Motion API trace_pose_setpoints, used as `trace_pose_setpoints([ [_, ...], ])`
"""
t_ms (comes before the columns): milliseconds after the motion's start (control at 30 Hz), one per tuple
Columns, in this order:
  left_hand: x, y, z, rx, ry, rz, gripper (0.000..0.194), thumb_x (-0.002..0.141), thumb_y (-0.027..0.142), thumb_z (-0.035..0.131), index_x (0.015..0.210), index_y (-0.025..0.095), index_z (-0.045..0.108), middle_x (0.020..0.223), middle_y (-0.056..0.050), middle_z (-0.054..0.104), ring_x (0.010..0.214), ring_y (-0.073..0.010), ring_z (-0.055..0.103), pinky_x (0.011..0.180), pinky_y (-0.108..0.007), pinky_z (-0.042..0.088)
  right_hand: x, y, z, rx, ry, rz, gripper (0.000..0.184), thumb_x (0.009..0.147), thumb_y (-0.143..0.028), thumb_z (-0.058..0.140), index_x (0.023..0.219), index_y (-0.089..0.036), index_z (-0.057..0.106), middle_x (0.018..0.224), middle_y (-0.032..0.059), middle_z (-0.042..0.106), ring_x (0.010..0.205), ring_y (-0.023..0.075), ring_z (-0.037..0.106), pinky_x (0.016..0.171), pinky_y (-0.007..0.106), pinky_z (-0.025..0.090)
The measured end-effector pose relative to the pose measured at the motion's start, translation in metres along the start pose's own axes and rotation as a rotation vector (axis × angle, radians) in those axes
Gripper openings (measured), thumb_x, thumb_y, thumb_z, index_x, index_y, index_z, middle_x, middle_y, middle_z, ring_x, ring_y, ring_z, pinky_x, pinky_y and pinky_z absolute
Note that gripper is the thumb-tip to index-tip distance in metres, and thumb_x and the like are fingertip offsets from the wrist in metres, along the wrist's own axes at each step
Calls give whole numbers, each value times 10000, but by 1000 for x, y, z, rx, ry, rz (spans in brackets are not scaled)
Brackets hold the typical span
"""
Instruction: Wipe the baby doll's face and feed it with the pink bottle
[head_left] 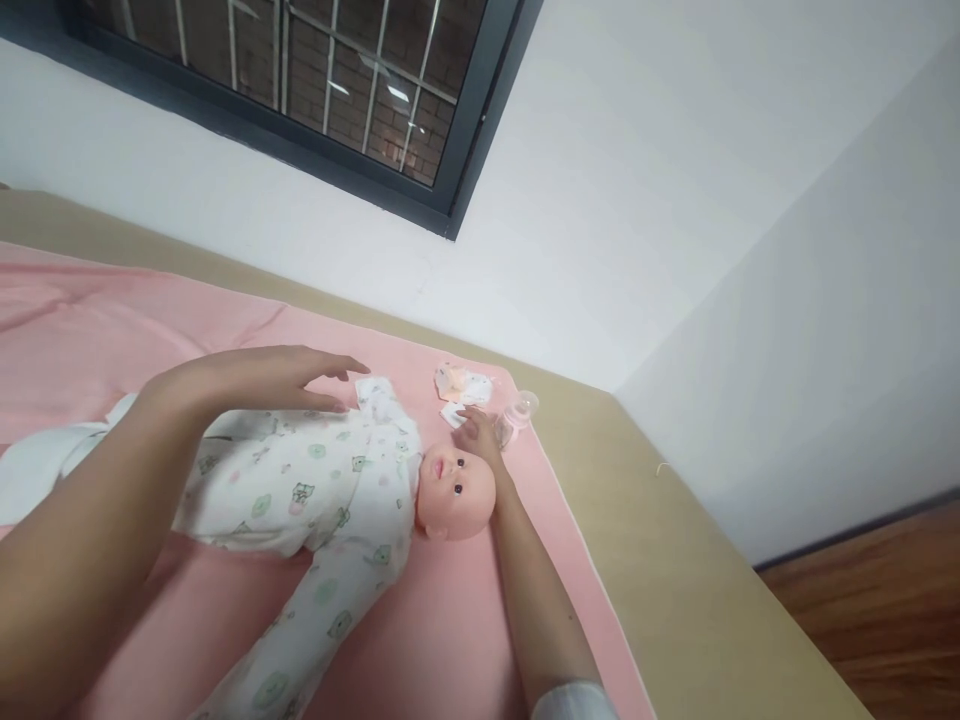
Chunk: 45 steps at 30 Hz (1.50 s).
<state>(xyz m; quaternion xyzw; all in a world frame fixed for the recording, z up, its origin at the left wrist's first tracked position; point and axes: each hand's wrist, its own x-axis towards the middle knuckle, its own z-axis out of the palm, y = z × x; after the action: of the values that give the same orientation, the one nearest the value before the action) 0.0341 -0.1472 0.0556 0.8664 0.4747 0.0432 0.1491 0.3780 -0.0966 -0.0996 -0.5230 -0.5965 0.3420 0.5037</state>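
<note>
A baby doll (456,495) lies on its back in a white onesie (300,480) printed with green and brown animals. My left hand (300,380) reaches over the doll's body, thumb and fingers apart, with the fingertips close to the cuff of a raised sleeve (379,395). It holds nothing. Beyond the doll's head, my right hand (480,435) has its fingers closed on a small white piece (452,414) that looks like cloth or paper. The right forearm passes beside the top of the head.
Past my right hand lie a small printed packet (465,384) and a clear baby bottle (517,418). A pink sheet (420,630) covers much of the tan tabletop (637,520). A white wall (570,250) and a dark-framed window (450,190) stand behind.
</note>
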Motion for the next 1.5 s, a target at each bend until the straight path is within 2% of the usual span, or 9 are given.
trace_pose_setpoints([
  [100, -4, -3, -3, -21, 5, -14, 677, 817, 594, 462, 1414, 286, 381, 1420, -8, 433, 1248, -293, 438, 977, -342, 373, 12, 22, 2, -554, -54, -165, 402, 642, -86, 580, 1028, -176, 642, 1232, 121, 553, 1251, 240, 438, 1062, 417, 350],
  [200, -6, -3, -5, -23, 11, -37, 688, 810, 600, 464, 1418, 288, 380, 1421, -7, 431, 1247, -298, 439, 983, -346, 373, 19, 34, 1, -806, -88, -220, 349, 707, -104, 553, 1045, -126, 636, 1193, 163, 564, 1196, 255, 478, 990, 398, 419],
  [333, -5, -6, -5, -16, 0, -57, 720, 785, 615, 468, 1421, 291, 379, 1421, 0, 430, 1257, -308, 429, 989, -354, 369, 18, 36, -3, -911, -47, -240, 225, 792, -140, 497, 946, -151, 660, 1118, 138, 596, 1079, 233, 531, 910, 378, 448],
  [600, -3, -12, -1, 8, -31, -90, 741, 780, 620, 479, 1432, 289, 361, 1417, -24, 435, 1244, -326, 441, 962, -359, 382, 6, 23, -8, -963, 8, -233, 225, 859, -179, 434, 936, -145, 643, 1052, 115, 601, 940, 191, 534, 815, 323, 440],
  [967, -4, -17, 2, -1, -51, -130, 738, 775, 641, 504, 1429, 335, 351, 1404, -20, 453, 1219, -347, 462, 941, -386, 392, -8, 4, -9, -1093, -130, -349, 195, 830, -155, 443, 900, -155, 624, 1018, 113, 616, 922, 206, 545, 820, 353, 446],
  [1067, -5, -19, 3, -12, -52, -148, 738, 780, 645, 506, 1431, 340, 342, 1388, -31, 473, 1200, -352, 480, 922, -397, 401, -12, -3, -10, -1044, -17, -494, 214, 845, -165, 427, 906, -165, 632, 1031, 110, 626, 956, 202, 559, 847, 356, 457],
  [1233, -4, -19, 4, -18, -60, -143, 742, 761, 647, 516, 1425, 363, 343, 1415, -7, 438, 1232, -349, 447, 936, -413, 394, -20, -28, -22, -952, 389, -756, 253, 870, -173, 396, 1016, -174, 602, 1116, 115, 588, 1133, 207, 493, 957, 374, 428],
  [1367, -3, -16, 5, -13, -81, -142, 738, 761, 644, 501, 1427, 379, 329, 1429, 10, 417, 1260, -327, 419, 959, -400, 384, -18, -34, -37, -934, 614, -583, 377, 866, -249, 399, 1224, -181, 494, 1352, 158, 403, 1291, 284, 346, 1015, 513, 352],
  [1500, -3, -15, 5, -13, -97, -148, 741, 756, 647, 507, 1427, 394, 321, 1423, 1, 427, 1254, -327, 428, 943, -399, 398, -18, -23, -46, -768, 537, -342, 631, 821, -341, 465, 1401, -212, 252, 1457, 170, 219, 1366, 298, 251, 1015, 487, 371],
])
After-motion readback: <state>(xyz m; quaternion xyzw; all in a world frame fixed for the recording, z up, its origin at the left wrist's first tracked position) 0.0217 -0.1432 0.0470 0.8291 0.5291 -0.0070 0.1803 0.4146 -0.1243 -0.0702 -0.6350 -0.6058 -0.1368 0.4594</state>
